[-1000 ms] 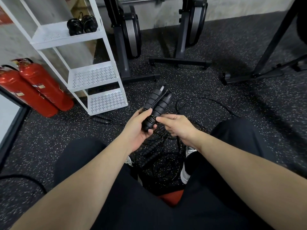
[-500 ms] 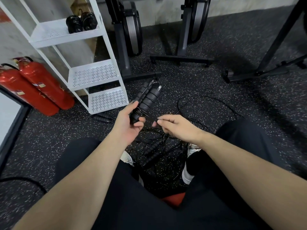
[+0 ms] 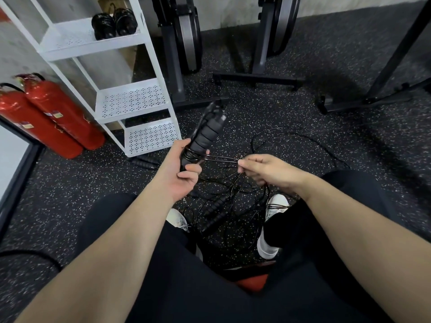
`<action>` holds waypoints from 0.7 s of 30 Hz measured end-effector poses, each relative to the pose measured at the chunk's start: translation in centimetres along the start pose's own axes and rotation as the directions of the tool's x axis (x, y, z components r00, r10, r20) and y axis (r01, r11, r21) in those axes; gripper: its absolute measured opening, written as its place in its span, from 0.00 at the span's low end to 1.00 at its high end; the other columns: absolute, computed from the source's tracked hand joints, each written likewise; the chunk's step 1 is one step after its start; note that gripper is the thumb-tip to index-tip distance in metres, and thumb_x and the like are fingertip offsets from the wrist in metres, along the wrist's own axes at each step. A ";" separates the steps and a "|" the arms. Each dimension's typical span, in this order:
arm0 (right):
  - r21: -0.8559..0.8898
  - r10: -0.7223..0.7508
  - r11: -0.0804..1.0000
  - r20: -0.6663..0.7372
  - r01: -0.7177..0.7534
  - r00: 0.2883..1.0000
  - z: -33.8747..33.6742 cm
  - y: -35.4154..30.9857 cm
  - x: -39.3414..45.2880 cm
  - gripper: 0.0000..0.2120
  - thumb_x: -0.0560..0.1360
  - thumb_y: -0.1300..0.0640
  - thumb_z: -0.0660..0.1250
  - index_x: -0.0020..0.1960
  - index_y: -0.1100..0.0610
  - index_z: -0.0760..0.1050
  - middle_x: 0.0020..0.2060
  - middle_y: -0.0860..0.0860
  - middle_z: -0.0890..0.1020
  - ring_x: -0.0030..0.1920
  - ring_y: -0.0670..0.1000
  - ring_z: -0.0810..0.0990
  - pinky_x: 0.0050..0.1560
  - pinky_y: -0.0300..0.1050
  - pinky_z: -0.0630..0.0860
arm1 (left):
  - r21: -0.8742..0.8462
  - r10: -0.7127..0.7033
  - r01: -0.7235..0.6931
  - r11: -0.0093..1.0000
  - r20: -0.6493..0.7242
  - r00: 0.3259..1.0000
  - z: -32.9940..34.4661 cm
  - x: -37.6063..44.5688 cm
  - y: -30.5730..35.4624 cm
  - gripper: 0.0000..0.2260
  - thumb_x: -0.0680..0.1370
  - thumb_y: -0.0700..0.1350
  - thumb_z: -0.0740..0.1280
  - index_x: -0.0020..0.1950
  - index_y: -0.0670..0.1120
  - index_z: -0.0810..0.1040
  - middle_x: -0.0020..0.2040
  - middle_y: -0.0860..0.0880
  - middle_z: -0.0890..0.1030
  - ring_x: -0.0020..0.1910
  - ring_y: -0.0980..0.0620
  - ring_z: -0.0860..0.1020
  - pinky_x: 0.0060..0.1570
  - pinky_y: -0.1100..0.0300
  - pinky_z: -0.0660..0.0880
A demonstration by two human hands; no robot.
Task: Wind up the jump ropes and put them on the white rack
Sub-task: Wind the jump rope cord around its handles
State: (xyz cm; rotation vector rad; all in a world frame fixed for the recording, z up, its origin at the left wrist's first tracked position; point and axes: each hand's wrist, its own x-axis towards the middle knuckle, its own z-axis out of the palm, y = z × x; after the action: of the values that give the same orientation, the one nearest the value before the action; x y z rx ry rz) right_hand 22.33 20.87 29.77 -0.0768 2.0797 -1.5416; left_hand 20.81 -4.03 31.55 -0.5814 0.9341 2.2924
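Gripping the pair of black jump-rope handles (image 3: 205, 134) is my left hand (image 3: 180, 170), fingers curled round their lower ends so that they are tilting up toward one o'clock. Several turns of thin black cord (image 3: 220, 158) are wrapping the handles just above my fingers, and from there the cord is stretching taut toward three o'clock into my right hand (image 3: 263, 171), which is pinching it between thumb and fingertips.

Below my hands, at about six o'clock, more jump ropes (image 3: 217, 208) are lying in a tangle on the speckled floor (image 3: 291, 108) between my white shoes (image 3: 276, 202), with loose cord looping out toward two o'clock. One more handle (image 3: 145, 162) is lying on the floor at nine o'clock from my left hand, just beside the foot of the white rack (image 3: 130, 99).

That rack is standing at eleven o'clock, and two wound rope bundles (image 3: 114, 23) are sitting on its upper shelf. Two red fire extinguishers (image 3: 49, 117) are leaning at nine o'clock, left of the rack. Dark equipment stands (image 3: 258, 78) are standing at twelve o'clock.
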 end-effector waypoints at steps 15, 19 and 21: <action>0.105 0.120 0.990 -0.226 -0.098 0.967 -0.9 0.4 1.7 0.10 0.77 0.73 0.61 0.48 0.67 0.82 0.40 0.59 0.83 0.43 0.57 0.79 0.47 0.49 0.75 | 0.636 -0.176 0.139 0.759 -0.006 0.984 1.2 0.3 -1.8 0.09 0.83 0.44 0.62 0.58 0.53 0.80 0.38 0.47 0.79 0.21 0.56 0.68 0.14 0.70 0.58; 0.253 0.173 0.959 -0.156 -0.131 0.972 -0.7 -0.5 1.3 0.02 0.73 0.62 0.76 0.41 0.60 0.86 0.40 0.55 0.87 0.37 0.51 0.84 0.39 0.41 0.81 | 0.740 -0.170 0.092 0.666 0.030 0.985 1.2 0.5 -2.0 0.10 0.80 0.45 0.67 0.61 0.52 0.79 0.41 0.45 0.80 0.23 0.53 0.71 0.14 0.69 0.60; 0.259 0.182 0.955 -0.143 -0.141 0.973 -1.0 -0.7 1.0 0.12 0.68 0.56 0.81 0.46 0.62 0.86 0.39 0.53 0.87 0.36 0.49 0.84 0.38 0.41 0.80 | 0.776 -0.169 0.065 0.628 0.054 0.984 1.3 0.3 -2.0 0.13 0.76 0.46 0.70 0.60 0.52 0.79 0.44 0.42 0.81 0.24 0.51 0.73 0.15 0.68 0.63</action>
State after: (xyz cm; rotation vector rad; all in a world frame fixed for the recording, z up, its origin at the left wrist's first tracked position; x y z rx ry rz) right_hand 20.87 21.11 30.17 0.3168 1.9414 -1.7399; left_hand 21.65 -1.79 31.28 -0.1031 1.6205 1.5423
